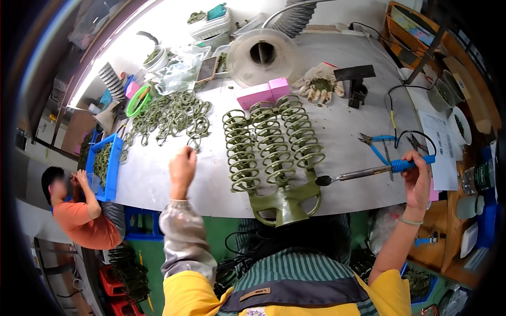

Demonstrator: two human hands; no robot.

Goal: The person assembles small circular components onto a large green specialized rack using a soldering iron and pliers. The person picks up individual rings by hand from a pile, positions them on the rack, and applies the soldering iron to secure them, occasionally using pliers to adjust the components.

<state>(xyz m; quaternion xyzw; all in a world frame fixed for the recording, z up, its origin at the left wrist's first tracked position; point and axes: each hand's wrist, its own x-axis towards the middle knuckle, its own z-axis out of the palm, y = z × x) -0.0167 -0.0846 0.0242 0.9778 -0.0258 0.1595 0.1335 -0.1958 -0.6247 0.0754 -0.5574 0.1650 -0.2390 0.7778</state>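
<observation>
My right hand (417, 181) grips the blue handle of a soldering iron (363, 173). Its dark, blunt tip is beside the lower right of a green wax tree (284, 203), which has three columns of stacked rings on a handled base. My left hand (182, 167) is closed in a pinch at a green ring (194, 142), at the near edge of a loose pile of green rings (168, 113). The tree lies between my hands, its base reaching the table's front edge. Neither hand touches it.
Pink blocks (262, 94) lie behind the tree, beside a glove (319, 84) and a black stand (356, 87). Blue-handled pliers (377, 147) and the iron's cord lie at right. A round clear cover (262, 66) stands behind. At left, another person (87, 221) sits near a blue bin (112, 168).
</observation>
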